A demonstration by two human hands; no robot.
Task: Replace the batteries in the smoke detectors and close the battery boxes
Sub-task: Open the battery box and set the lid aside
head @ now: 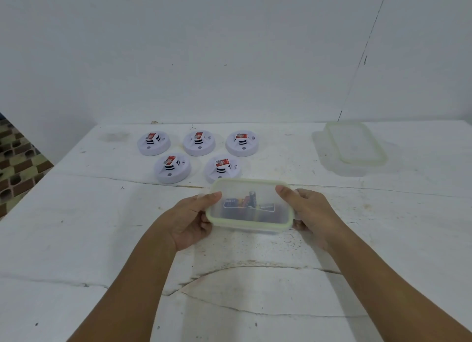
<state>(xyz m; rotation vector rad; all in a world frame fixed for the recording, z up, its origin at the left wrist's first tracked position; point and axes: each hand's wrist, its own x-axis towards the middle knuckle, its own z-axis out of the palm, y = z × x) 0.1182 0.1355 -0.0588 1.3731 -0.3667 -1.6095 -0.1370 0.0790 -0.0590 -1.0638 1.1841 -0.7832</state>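
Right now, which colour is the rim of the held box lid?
Pale green rim, seen in the head view.

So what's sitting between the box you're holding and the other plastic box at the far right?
Nothing: in the head view only bare white table separates the held battery box from the far-right container. The five smoke detectors sit off to the left.
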